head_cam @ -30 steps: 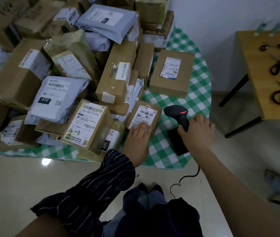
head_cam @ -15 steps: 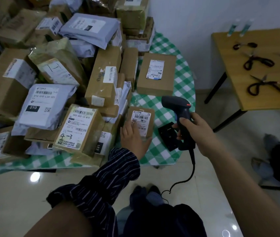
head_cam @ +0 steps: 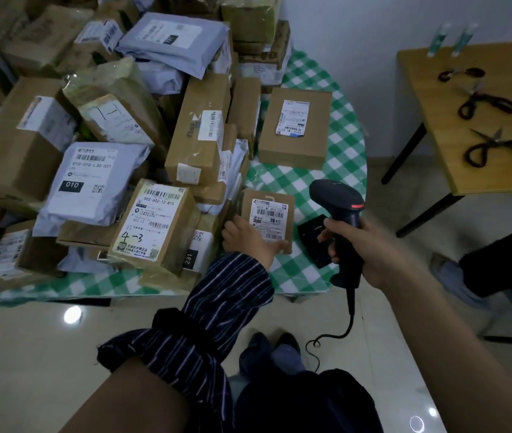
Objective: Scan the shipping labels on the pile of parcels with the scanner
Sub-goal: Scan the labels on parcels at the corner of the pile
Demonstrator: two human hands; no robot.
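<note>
Black, pistol-shaped scanner (head_cam: 341, 210) with a red strip on its hooded head, head tipped toward 9 o'clock, thin cable (head_cam: 350, 310) trailing from the butt toward 6 o'clock. Raised over the near right edge of the green-checked table (head_cam: 320, 182), above a dark flat pad (head_cam: 312, 240). Handle clamped in the right hand (head_cam: 373, 250), fingers (head_cam: 331, 225) wrapped round it, head poking clear of them at 12 o'clock. At 9 o'clock from the scanner, near but apart, a small brown parcel (head_cam: 267, 194) with a white barcoded label (head_cam: 269, 218) facing up, gripped at its lower left corner by the left hand (head_cam: 248, 242), fingers curled over the left edge, thumb along the bottom. From 9 to 12 o'clock beyond, the pile of parcels (head_cam: 123, 135): brown boxes, grey mailers. At 2 o'clock, well apart, a wooden table (head_cam: 454, 157) bearing scissors (head_cam: 504, 148).
</note>
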